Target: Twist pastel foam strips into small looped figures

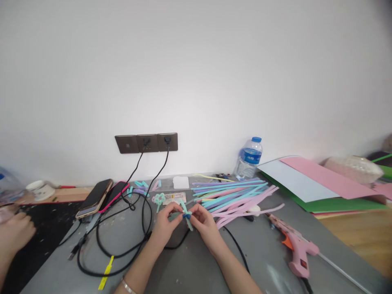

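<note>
The far side was filled by a plain white wall [196,73], in which a row of three dark brown socket plates [140,143] was set low, left of centre. The wall was lit softly, most brightly around its middle, and was dimmed towards the far right corner. Below it, a grey tabletop [269,255] was flanked by a black surface [45,241] on the left and wood-grained furniture [361,228] on the right.

Pipe cleaners [232,194] are a total pastel mix: purple, turquoise, pink, a bit of yellow. The held piece [184,207] is minty green with a dark blue bit [186,216] around its middle. Glue gun [301,247] is pink with an orange trigger [287,241], bottle [246,167] has a blue cap [256,139], tabletop [260,261] is grey, wall [199,81] white.
</note>
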A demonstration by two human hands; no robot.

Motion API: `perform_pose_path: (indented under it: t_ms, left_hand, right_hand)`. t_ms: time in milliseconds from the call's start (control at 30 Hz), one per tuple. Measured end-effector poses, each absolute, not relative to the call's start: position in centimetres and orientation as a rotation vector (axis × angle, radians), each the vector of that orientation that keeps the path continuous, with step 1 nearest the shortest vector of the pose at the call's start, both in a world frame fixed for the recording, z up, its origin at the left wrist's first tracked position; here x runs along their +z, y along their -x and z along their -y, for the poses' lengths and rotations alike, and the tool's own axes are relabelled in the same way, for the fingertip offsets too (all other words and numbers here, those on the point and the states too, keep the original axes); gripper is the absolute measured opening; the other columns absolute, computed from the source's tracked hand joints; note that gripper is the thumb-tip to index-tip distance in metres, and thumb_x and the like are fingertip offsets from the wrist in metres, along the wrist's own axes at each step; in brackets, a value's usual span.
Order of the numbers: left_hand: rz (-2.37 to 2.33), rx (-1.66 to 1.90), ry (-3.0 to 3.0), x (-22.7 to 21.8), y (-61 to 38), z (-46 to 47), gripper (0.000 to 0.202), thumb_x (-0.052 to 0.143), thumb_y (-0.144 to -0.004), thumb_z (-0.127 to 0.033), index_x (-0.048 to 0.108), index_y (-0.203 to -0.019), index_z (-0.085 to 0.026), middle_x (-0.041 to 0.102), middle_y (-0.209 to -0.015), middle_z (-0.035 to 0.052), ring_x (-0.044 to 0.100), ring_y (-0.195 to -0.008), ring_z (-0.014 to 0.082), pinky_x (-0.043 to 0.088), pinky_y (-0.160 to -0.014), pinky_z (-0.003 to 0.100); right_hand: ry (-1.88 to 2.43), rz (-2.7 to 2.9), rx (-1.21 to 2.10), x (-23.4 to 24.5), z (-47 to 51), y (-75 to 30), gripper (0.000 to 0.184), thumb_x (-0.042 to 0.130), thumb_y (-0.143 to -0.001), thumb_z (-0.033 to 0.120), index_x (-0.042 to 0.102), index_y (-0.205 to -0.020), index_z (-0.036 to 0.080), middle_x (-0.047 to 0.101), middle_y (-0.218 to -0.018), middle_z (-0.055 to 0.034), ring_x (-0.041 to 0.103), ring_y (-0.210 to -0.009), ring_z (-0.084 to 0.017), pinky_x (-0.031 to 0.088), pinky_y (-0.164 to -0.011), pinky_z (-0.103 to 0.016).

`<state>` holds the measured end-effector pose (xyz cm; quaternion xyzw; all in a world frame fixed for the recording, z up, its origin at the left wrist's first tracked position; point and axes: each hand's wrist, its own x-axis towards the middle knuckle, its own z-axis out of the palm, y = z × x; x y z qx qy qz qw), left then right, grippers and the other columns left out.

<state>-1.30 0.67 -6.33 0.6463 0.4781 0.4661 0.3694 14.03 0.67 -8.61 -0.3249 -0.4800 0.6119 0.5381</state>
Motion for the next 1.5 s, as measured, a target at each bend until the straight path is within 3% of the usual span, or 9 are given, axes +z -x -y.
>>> perform_pose_path:
  t_ms: [233,400,567,667,767,867,1100,1300,1500]
  left_hand:
    - [-1.184,1.179,-2.102,-5.8,1.4,0.1,0.016,0.050,-0.085,-0.016,0.065,-0.081,-0.021,0.063,-0.083,0.0051,0.061,-0.083,0.0194,0.046,-0.074,0.029]
    - [-1.188,1.146,-2.321,-6.0,1.6,0.2,0.029,0.048,-0.086,-0.011,0.071,-0.093,-0.026,0.066,-0.093,0.0066,0.063,-0.088,0.0187,0.049,-0.077,0.029]
    - [-1.253,1.112,-2.400,-6.2,1.7,0.0,0.030,0.049,-0.086,-0.012,0.069,-0.103,-0.027,0.068,-0.096,0.0064,0.063,-0.092,0.0196,0.050,-0.082,0.032]
    - [-1.268,1.069,-2.327,-6.1,1.7,0.0,0.029,0.054,-0.081,-0.011,0.067,-0.102,-0.026,0.068,-0.097,0.0057,0.062,-0.095,0.0209,0.049,-0.084,0.033]
    - [-1.271,1.036,-2.173,-6.3,1.6,-0.1,0.026,0.057,-0.077,-0.011,0.066,-0.096,-0.025,0.069,-0.092,0.0038,0.063,-0.088,0.0198,0.051,-0.078,0.031]
    - [-1.291,1.054,-2.035,-6.7,1.4,-0.2,0.024,0.058,-0.075,-0.012,0.066,-0.095,-0.024,0.071,-0.089,0.0028,0.064,-0.078,0.0179,0.051,-0.069,0.028]
    - [-1.264,1.109,-1.843,-6.6,1.1,-0.2,0.022,0.060,-0.074,-0.014,0.070,-0.093,-0.020,0.073,-0.090,0.0048,0.065,-0.074,0.0173,0.052,-0.065,0.026]
    - [-1.243,1.179,-1.707,-6.8,1.3,-0.2,0.023,0.060,-0.073,-0.017,0.074,-0.091,-0.020,0.072,-0.089,0.0063,0.066,-0.084,0.0212,0.051,-0.064,0.025]
    - [-1.173,1.192,-1.500,-7.4,1.1,-0.4,0.020,0.067,-0.073,-0.028,0.074,-0.088,-0.017,0.072,-0.085,0.0078,0.064,-0.078,0.0205,0.049,-0.063,0.025]
  right_hand:
    - [0.805,1.083,1.528,-8.7,-0.6,-14.1,0.034,0.076,-0.067,0.046,0.056,-0.070,0.018,0.051,-0.057,0.0048,0.042,-0.051,-0.009,0.033,-0.049,-0.021]
    - [0.810,1.013,1.515,-9.5,-1.0,-14.0,0.034,0.077,-0.066,0.045,0.058,-0.070,0.017,0.052,-0.057,0.0046,0.042,-0.049,-0.008,0.033,-0.047,-0.020]
    - [0.771,0.954,1.546,-9.8,-1.2,-13.9,0.036,0.078,-0.065,0.046,0.057,-0.071,0.018,0.059,-0.061,0.0028,0.049,-0.049,-0.009,0.040,-0.049,-0.022]
    - [0.755,0.964,1.553,-9.6,-1.1,-14.0,0.035,0.076,-0.068,0.047,0.055,-0.072,0.019,0.059,-0.058,0.0033,0.052,-0.049,-0.010,0.041,-0.049,-0.022]
    - [0.772,1.015,1.536,-9.3,-1.0,-14.1,0.035,0.074,-0.070,0.047,0.054,-0.071,0.019,0.059,-0.059,0.0032,0.052,-0.048,-0.010,0.040,-0.048,-0.022]
    - [0.803,1.068,1.490,-9.2,-1.0,-14.2,0.034,0.073,-0.071,0.047,0.053,-0.070,0.019,0.057,-0.058,0.0040,0.048,-0.047,-0.009,0.037,-0.047,-0.021]
    - [0.804,1.160,1.410,-8.7,-1.0,-14.2,0.031,0.071,-0.073,0.046,0.055,-0.070,0.020,0.049,-0.059,0.0053,0.041,-0.049,-0.009,0.034,-0.048,-0.022]
    - [0.805,1.255,1.206,-9.0,-1.2,-14.4,0.020,0.068,-0.078,0.039,0.063,-0.077,0.019,0.055,-0.067,0.0008,0.047,-0.060,-0.013,0.037,-0.056,-0.025]
    - [0.857,1.332,1.008,-9.4,-1.1,-14.3,0.014,0.066,-0.078,0.032,0.063,-0.075,0.019,0.048,-0.064,0.0022,0.043,-0.056,-0.012,0.033,-0.052,-0.024]
